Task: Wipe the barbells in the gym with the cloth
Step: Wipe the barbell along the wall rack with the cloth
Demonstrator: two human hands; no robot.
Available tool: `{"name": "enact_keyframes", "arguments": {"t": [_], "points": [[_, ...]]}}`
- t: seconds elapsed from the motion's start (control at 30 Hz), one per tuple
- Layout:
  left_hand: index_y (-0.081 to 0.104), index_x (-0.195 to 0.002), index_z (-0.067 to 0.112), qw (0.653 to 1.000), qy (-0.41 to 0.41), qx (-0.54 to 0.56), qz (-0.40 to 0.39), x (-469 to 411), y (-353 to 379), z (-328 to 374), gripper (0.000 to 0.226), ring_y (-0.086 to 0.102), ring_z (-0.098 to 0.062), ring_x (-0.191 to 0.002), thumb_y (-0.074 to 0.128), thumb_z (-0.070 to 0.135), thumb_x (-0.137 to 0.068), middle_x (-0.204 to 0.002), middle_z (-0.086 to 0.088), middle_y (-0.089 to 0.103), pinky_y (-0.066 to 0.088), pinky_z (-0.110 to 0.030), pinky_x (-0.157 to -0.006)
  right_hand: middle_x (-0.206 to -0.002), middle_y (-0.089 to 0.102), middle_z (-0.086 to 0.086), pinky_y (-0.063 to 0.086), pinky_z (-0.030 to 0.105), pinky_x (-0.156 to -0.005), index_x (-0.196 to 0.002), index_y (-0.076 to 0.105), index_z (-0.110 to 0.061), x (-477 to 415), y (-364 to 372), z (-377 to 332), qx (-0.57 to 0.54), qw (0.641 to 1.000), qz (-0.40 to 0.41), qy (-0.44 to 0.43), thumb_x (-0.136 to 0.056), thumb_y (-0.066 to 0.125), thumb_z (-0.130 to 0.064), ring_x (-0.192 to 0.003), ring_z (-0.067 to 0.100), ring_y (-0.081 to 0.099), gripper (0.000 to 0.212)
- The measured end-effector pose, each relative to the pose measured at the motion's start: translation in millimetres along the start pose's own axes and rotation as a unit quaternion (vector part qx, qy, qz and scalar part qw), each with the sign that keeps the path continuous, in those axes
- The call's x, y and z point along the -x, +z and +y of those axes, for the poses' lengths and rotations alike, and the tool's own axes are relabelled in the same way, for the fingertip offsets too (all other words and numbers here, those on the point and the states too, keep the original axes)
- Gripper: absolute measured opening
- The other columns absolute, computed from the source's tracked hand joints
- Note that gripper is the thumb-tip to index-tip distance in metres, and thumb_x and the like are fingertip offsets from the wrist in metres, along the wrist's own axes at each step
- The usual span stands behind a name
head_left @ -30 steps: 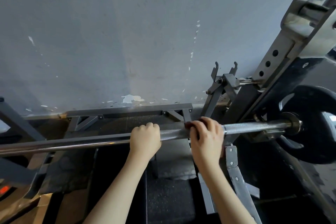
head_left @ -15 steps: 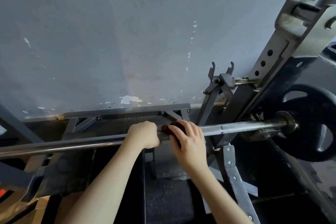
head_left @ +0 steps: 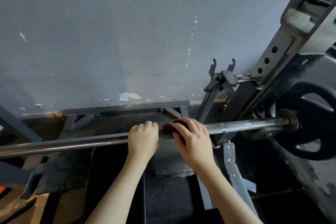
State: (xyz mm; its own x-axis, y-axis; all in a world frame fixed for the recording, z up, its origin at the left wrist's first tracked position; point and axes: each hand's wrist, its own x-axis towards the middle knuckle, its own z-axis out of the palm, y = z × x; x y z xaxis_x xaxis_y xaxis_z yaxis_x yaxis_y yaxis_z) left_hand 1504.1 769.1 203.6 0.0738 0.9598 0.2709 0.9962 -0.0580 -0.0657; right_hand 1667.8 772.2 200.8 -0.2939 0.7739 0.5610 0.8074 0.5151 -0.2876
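Observation:
A long steel barbell (head_left: 251, 126) runs across the view from lower left to a black weight plate (head_left: 309, 120) at the right. My left hand (head_left: 143, 138) grips the bar near its middle, fingers curled over it. Just to its right, my right hand (head_left: 192, 138) holds a dark red cloth (head_left: 168, 127) wrapped round the bar. Only a small edge of the cloth shows past my fingers. The knurled part of the bar lies bare to the right of my right hand.
A grey rack upright (head_left: 283, 47) with adjustment holes rises at the right, with metal hooks (head_left: 223, 67) beside it. A grey wall (head_left: 109, 32) with chipped paint stands close behind. A dark frame crossbar (head_left: 125, 109) lies below the wall. Cardboard (head_left: 32, 211) sits at lower left.
My right hand with the cloth has slid left along the bar, from the knurled section towards my left hand. My left hand keeps its grip on the bar.

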Motion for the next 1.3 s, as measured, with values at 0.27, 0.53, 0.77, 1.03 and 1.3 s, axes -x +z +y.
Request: {"name": "enact_keyframes", "arguments": {"t": [0.27, 0.53, 0.77, 1.03, 1.3], "points": [[0.051, -0.055, 0.014, 0.999, -0.02, 0.017, 0.034, 3, 5, 7, 0.042, 0.05, -0.024, -0.043, 0.086, 0.011, -0.031, -0.055, -0.003, 0.048, 0.039, -0.028, -0.049, -0.102, 0.064, 0.006, 0.037, 0.04, -0.091, -0.086, 0.072, -0.014, -3, -8, 21, 0.032, 0.969, 0.104, 0.222, -0.084, 0.051, -0.022, -0.098, 0.032, 0.056, 0.023], [0.05, -0.124, 0.03, 0.952, -0.033, 0.129, -0.277, -23, -29, -13, 0.055, 0.059, -0.02, -0.105, 0.065, 0.051, -0.075, -0.117, 0.008, 0.06, 0.036, -0.03, -0.074, -0.106, 0.065, -0.002, 0.044, 0.037, -0.086, -0.107, 0.072, -0.025, -2, -25, 41, 0.02, 0.999, -0.005, 0.042, -0.087, 0.052, -0.038, -0.098, 0.024, 0.059, 0.031], [0.067, -0.089, 0.023, 0.966, -0.021, 0.051, -0.251, -25, -26, -6, 0.018, 0.057, -0.022, -0.072, 0.059, 0.035, -0.079, -0.081, 0.004, 0.063, 0.038, -0.026, -0.059, -0.111, 0.063, 0.003, 0.037, 0.04, -0.099, -0.105, 0.071, -0.018, 2, 2, -7, -0.01, 0.989, 0.038, 0.141, -0.09, 0.051, -0.027, -0.106, 0.025, 0.052, 0.026], [0.064, -0.097, 0.024, 0.98, -0.006, 0.001, -0.198, -20, -22, -5, 0.024, 0.061, -0.023, -0.081, 0.057, 0.043, -0.085, -0.092, 0.003, 0.066, 0.038, -0.03, -0.061, -0.086, 0.064, 0.005, 0.039, 0.033, -0.066, -0.092, 0.069, -0.015, -53, -8, -4, 0.054, 0.976, -0.174, 0.117, -0.092, 0.045, -0.027, -0.08, 0.03, 0.06, 0.028], [0.063, -0.097, 0.021, 0.988, -0.004, -0.002, -0.157, -14, -20, -2, 0.019, 0.062, -0.021, -0.083, 0.054, 0.035, -0.088, -0.092, 0.004, 0.064, 0.035, -0.028, -0.06, -0.124, 0.06, 0.012, 0.042, 0.044, -0.101, -0.114, 0.065, -0.011, 29, -3, 3, 0.024, 0.999, -0.002, 0.022, -0.089, 0.052, -0.016, -0.115, 0.031, 0.051, 0.029]]}}
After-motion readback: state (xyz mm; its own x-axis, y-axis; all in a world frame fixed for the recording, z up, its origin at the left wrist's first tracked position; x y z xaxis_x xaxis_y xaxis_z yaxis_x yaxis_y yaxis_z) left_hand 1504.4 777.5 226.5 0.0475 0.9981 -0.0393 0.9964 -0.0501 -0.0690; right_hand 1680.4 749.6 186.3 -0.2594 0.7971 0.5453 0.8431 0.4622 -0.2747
